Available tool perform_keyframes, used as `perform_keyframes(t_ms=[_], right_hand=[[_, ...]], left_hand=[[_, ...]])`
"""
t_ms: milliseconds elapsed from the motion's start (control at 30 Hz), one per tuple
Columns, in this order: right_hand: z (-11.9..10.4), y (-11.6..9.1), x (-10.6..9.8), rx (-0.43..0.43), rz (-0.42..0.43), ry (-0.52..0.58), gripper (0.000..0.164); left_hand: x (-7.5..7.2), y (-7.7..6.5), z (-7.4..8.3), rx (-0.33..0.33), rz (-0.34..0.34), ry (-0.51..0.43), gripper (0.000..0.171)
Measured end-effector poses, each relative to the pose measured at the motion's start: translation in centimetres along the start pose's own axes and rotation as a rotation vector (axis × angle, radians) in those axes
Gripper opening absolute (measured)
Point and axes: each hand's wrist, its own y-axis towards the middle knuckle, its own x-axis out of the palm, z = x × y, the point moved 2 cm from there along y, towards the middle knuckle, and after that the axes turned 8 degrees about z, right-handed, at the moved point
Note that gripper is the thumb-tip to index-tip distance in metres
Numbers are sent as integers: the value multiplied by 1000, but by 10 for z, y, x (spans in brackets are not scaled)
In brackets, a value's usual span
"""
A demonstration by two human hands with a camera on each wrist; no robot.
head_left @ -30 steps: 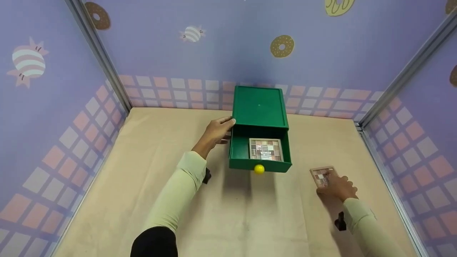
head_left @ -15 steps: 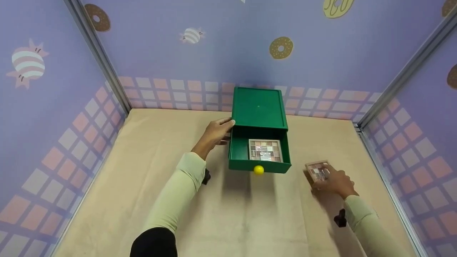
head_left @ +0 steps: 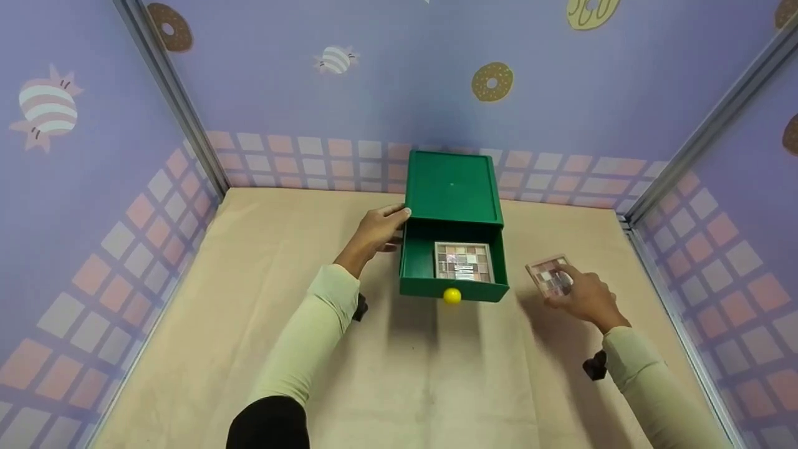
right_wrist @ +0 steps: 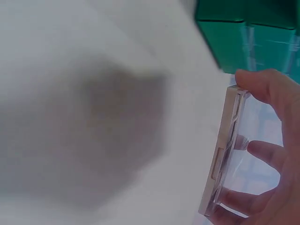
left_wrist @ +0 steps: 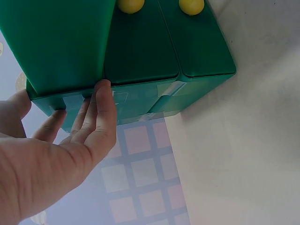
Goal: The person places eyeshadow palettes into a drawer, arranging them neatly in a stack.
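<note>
A green drawer cabinet stands against the back wall, its top drawer pulled out by a yellow knob-fronted panel. In that drawer lies an eyeshadow palette with a clear lid. My left hand rests against the cabinet's left side, thumb at the top front corner; the left wrist view shows its fingers fairly straight along the side wall. Right of the drawer, my right hand grips a second eyeshadow palette by its edges, held above the table and tilted. The right wrist view shows this palette edge-on.
Below the pulled-out drawer, the left wrist view shows two closed drawers with yellow knobs. A beige cloth covers the table. Patterned purple panels enclose the back and both sides, with metal posts at the corners.
My right hand has lifted the second palette off the table and carried it up and left toward the drawer. My left hand has stayed at the cabinet's side.
</note>
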Motion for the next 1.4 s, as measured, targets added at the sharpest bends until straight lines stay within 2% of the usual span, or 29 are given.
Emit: perform_keyframes(t_ms=[300,667,900,1200,1400], right_hand=[[-24,5,-27,-72,23,-18,93],[-49,5,-58,-117,48,69,90],[-69,9,-73,-236,46,107,87],[-97,15,-77,-443,-58,176,82],[-118,17,-76,-496,-127,160,75]], left_hand=[[0,1,0,0,-3,-6,58],[1,2,0,-15,-2,-5,57],[0,0,1,-10,-5,-16,58],[-1,0,1,-5,-9,-20,59],[-1,0,1,-7,-7,-21,58]])
